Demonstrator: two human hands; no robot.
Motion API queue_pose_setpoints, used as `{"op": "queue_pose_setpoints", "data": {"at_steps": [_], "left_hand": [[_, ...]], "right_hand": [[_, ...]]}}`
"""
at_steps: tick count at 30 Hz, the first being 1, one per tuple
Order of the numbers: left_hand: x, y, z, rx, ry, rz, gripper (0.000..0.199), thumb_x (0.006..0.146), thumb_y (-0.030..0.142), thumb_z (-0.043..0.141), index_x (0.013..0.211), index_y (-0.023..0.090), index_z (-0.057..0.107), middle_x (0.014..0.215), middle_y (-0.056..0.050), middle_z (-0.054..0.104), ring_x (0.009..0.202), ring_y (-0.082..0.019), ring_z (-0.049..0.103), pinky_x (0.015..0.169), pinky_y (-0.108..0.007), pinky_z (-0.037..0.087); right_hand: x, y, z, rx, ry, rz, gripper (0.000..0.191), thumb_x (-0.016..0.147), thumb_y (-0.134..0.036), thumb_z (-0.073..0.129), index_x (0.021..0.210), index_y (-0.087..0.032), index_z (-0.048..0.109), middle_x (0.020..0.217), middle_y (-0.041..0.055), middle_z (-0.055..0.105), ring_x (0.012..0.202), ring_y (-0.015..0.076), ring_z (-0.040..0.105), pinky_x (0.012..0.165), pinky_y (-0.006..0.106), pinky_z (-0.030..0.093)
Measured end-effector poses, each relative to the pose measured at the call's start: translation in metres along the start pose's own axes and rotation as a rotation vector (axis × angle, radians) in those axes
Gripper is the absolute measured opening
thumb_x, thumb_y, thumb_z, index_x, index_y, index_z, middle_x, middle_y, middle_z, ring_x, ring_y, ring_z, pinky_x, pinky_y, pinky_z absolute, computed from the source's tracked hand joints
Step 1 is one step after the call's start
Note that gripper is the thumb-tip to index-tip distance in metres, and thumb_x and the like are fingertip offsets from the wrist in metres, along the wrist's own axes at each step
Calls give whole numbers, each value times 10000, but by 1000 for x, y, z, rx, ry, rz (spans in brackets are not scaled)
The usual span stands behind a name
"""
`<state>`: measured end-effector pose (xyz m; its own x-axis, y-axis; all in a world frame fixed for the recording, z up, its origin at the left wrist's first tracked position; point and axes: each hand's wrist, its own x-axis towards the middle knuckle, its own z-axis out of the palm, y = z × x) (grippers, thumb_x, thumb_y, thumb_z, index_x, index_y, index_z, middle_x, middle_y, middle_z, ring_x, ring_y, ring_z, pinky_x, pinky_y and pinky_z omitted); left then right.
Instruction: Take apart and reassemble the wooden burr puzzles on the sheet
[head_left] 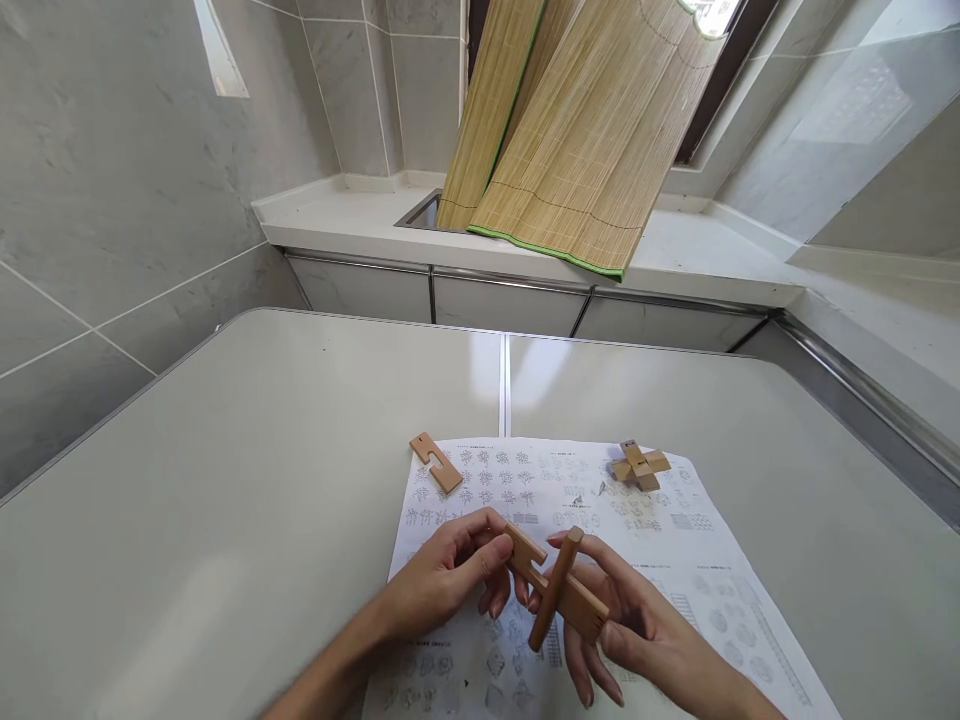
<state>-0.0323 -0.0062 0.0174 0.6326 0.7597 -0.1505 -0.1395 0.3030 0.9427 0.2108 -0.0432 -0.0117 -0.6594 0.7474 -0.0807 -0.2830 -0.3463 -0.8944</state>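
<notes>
One notched brown wooden plate [584, 606] is pinched by left hand [450, 566] and right hand [646, 622]. Its rounded wooden crosspiece [556, 590] could be dislodged by tilting.

The notched puzzle piece [436, 463] looks like smooth wood. The instruction sheet [592, 480] is matt paper; the tabletop [315, 430] is glossy.

And there it was, the flat wooden plate [584, 607], reddish-brown, held up tilted over the printed paper [637, 545], its cut-out notch showing, small dark marks at its lower end! Right across its middle stood the crossing wooden piece [556, 590], smooth, narrow from this side, leaning, top end away, the pair forming a slanted cross.
</notes>
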Motion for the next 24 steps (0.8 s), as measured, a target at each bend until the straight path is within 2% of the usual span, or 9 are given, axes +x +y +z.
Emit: {"op": "queue_pose_setpoints", "data": {"at_steps": [3,8,12,20,24], "left_hand": [[0,1,0,-5,-8,6,401,1040,539,600,1009,144,663,825,-67,725,604,-118,578,635,-264,469],[-1,3,-1,6,18,5,389,1045,528,595,1045,145,662,828,-66,733,616,-125,574,654,-270,465],[0,3,0,13,30,10,400,1042,537,596,1050,141,650,801,-70,735,613,-131,567,659,-278,460],[0,2,0,8,24,17,392,1050,528,586,1060,141,650,814,-75,741,621,-130,565,668,-278,464],[0,-1,0,0,54,28,382,1044,539,592,999,162,624,777,-63,741,607,-135,559,660,-281,459]], "right_hand": [[1,-1,-1,9,-7,-7,711,916,-613,763,1487,-335,440,1245,139,697,643,162,757,466,199,454],[1,0,-2,-10,45,-27,520,945,-610,732,1270,-271,510,1019,89,767,541,128,715,441,173,413],[0,3,-6,-29,95,-13,595,919,-665,726,1266,-247,483,892,72,781,445,123,680,405,169,391],[-1,6,-6,33,131,16,633,878,-691,755,1228,-245,474,1024,115,792,360,88,629,349,156,336],[-1,4,-5,47,228,35,518,951,-661,689,1168,-251,456,778,12,772,277,46,481,399,180,362]]}}
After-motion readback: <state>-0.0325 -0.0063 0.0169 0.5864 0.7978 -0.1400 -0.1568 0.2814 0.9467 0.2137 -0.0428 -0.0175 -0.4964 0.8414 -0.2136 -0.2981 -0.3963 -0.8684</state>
